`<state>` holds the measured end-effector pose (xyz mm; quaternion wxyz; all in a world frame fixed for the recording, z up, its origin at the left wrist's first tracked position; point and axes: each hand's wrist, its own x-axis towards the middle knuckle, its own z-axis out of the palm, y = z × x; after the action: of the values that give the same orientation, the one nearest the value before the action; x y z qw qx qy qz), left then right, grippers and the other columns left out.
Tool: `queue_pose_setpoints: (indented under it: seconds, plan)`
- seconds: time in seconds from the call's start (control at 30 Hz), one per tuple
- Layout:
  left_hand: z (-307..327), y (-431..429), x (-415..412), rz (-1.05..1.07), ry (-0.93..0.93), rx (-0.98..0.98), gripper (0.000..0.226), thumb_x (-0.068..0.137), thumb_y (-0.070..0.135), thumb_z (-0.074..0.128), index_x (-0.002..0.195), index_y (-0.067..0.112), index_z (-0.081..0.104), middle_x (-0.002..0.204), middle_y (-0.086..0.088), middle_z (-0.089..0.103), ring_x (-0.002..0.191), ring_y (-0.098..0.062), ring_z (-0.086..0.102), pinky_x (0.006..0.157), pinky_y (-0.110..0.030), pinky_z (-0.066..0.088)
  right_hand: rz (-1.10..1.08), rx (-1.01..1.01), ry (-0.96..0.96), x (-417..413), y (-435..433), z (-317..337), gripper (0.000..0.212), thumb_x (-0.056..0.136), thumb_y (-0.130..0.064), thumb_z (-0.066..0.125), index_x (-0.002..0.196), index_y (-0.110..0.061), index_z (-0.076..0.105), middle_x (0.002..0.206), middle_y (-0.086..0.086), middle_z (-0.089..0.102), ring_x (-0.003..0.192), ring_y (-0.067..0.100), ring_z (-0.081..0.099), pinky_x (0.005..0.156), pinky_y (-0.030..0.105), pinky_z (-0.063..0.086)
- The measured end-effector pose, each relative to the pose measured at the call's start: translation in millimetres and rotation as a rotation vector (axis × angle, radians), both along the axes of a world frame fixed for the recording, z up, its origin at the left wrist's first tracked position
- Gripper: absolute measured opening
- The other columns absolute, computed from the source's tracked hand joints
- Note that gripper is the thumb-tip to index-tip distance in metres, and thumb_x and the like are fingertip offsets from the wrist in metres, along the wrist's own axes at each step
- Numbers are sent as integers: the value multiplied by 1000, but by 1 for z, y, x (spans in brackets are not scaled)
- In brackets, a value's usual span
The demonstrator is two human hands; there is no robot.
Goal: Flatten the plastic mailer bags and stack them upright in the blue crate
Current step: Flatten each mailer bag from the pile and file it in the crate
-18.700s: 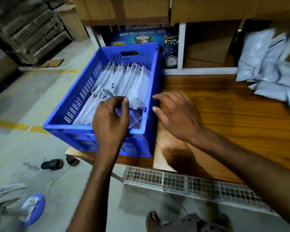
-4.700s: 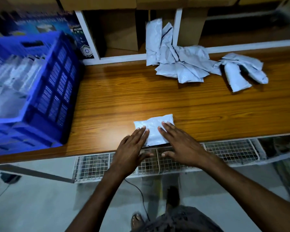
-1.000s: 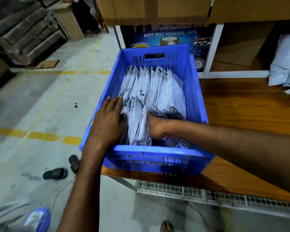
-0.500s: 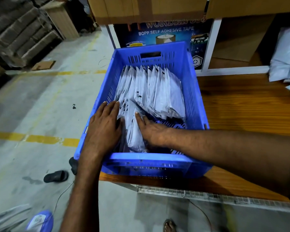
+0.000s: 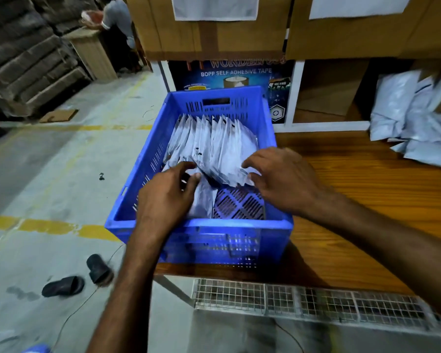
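While white mailer bags (image 5: 214, 143) stand upright in the blue crate (image 5: 199, 224) at the table (image 5: 367, 189) edge, the right hand (image 5: 283, 182), fingers spread, touches them; the left hand (image 5: 166, 197) curls over the nearest bag (image 5: 203, 200), grip unclear.

Wooden table top (image 5: 367, 200), orange-brown grain, fills the right side. Wire mesh tray (image 5: 316, 301) sits below its near edge.

Far side: white shelf frame (image 5: 297, 93). Its left bay holds a blue carton (image 5: 234, 75) printed "BOPP SELF ADHESIVE TAPE". Above it are cardboard boxes (image 5: 214, 39) sealed with brown tape, white paper sheets (image 5: 215, 7) on their fronts.

Floor, left: grey concrete with a broken yellow line (image 5: 49, 226). One dark sandal (image 5: 63, 286) lies near; a second sandal (image 5: 98, 268) just right of it, blurred. Cardboard scrap (image 5: 59, 115) lies farther out.

Far left: stacked flat cardboard (image 5: 28, 59). A person (image 5: 117, 19) is at a wooden counter (image 5: 92, 54).
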<state>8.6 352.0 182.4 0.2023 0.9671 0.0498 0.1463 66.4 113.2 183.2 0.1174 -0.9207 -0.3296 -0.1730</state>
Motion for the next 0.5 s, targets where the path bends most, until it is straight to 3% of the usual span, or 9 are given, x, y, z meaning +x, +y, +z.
queue_pose_setpoints:
  seconds: [0.1, 0.2, 0.4, 0.5]
  plan:
    - [-3, -49, -9, -65, -42, -27, 32, 101, 51, 55, 127, 35, 64, 103, 14, 75, 97, -12, 71, 76, -34, 54, -36, 187, -82, -16, -37, -15, 19, 93, -23, 60, 109, -19, 70, 105, 0, 70, 96, 26, 63, 76, 42, 49]
    - [-11, -102, -15, -89, -124, -44, 26, 101, 47, 56, 121, 33, 67, 103, 10, 75, 99, -17, 70, 74, -37, 53, -79, 250, -92, -25, -77, -32, 19, 95, -24, 63, 113, -18, 68, 106, 1, 69, 98, 25, 63, 78, 41, 51]
    - [-8, -222, -20, -150, -426, 25, 18, 103, 33, 59, 111, 23, 71, 103, 4, 70, 95, -22, 65, 73, -39, 50, -142, 279, 37, -31, -176, -54, 24, 96, -27, 66, 119, -20, 68, 105, -4, 71, 93, 14, 65, 70, 22, 42]
    - [-15, -289, -19, -230, -503, -15, 16, 103, 29, 61, 112, 20, 72, 103, 5, 71, 94, -19, 64, 74, -37, 51, -227, 319, 110, -33, -234, -68, 31, 97, -31, 64, 128, -24, 63, 105, -9, 70, 91, 10, 64, 68, 23, 44]
